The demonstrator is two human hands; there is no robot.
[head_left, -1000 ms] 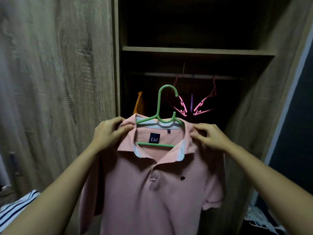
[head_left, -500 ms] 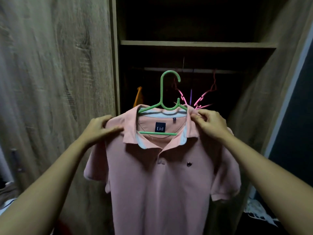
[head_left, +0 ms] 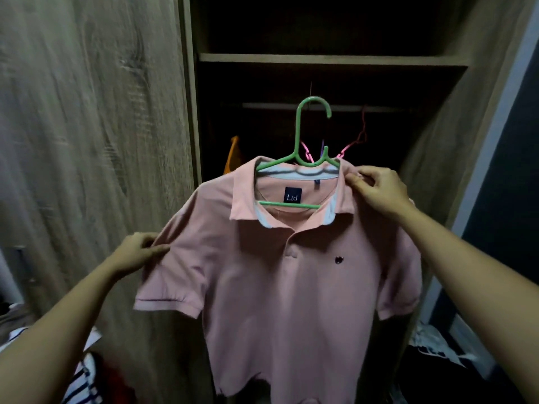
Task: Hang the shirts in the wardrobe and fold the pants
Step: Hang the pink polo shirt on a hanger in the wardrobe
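- Fingers point(head_left: 360, 178) of the right hand point(head_left: 379, 196) pinch the pink shirt point(head_left: 291, 287) at its shoulder; the left hand point(head_left: 137, 253) pinches the sleeve.
- Hanging step: the green hanger point(head_left: 297, 132) likely needs lifting onto the rail point(head_left: 277, 105).

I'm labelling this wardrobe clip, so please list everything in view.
polo shirt: one, pink, on the hanger, centre
hanger: one, green, inside the collar, hook up by the rail
rail: one, pale, under the shelf
shelf: one, wood, above the rail
pink hangers: count unclear, pink, behind the green hook
orange garment: one, orange, hanging at the wardrobe's left
door: one, wood grain, left
striped cloth: one, white with dark stripes, bottom left
white cloth: one, white, bottom right
left grip: one, pinches the sleeve seam
right grip: one, pinches the shoulder by the collar
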